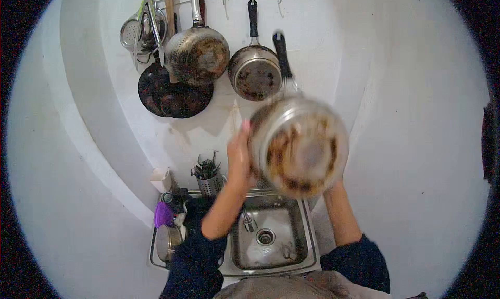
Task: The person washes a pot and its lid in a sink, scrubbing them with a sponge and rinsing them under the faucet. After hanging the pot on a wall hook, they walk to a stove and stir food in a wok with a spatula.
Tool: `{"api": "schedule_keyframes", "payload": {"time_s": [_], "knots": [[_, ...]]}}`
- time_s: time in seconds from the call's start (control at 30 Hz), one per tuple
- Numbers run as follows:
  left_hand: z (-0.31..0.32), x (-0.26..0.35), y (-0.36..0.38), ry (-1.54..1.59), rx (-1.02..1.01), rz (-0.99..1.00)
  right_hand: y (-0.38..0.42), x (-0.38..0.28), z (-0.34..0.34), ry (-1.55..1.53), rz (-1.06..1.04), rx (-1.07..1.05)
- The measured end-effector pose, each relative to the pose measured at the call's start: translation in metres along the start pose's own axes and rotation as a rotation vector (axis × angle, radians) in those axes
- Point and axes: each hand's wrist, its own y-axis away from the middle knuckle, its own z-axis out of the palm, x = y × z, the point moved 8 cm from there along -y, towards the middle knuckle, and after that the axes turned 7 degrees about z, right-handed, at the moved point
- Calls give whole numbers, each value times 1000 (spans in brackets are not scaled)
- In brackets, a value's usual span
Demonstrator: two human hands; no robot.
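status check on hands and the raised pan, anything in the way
Left hand on pan, right hand hidden behind it. Pan raised, handle up, base stained. Hung pan by handle possibly in the way.

The left hand (239, 156) holds a brown-stained saucepan (304, 148) at its nine o'clock side, black handle (282, 54) toward twelve; the right forearm (344, 215) meets its five o'clock edge, hand hidden. At six o'clock lies the sink (289, 218); other pans (198, 54) hang from ten to twelve.
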Motion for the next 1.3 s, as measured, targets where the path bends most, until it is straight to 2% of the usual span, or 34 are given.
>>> {"api": "schedule_keyframes", "payload": {"time_s": [0.07,0.1,0.2,0.3,0.37,0.53,0.63,0.77,0.93,1.07,1.17,1.27,1.3], "knots": [[31,26,-51,55,-111,126,-50,-39,37,5,-130,33],[49,41,-73,98,-176,206,-71,-51,52,-19,-119,40],[78,60,-129,77,-129,199,-120,-82,83,-97,-93,58],[92,65,-166,-3,-89,161,-172,-89,89,-240,-58,-99],[97,70,-175,-66,-52,159,-189,-92,83,-182,-87,-30],[88,53,-197,-8,-120,148,-181,-74,81,-247,-10,-13],[83,45,-193,-72,-58,118,-179,-63,72,-246,6,0],[71,31,-204,-60,-76,116,-183,-55,61,-241,31,14],[99,50,-171,-13,-104,113,-190,-73,59,-241,10,9],[100,39,-213,72,-228,103,-200,-90,60,-122,-3,46],[102,40,-193,36,-140,18,-197,-95,64,-166,81,45],[97,21,-220,139,-245,5,-197,-88,57,-134,93,44],[95,23,-216,103,-221,29,-201,-83,50,-131,85,57]]}}
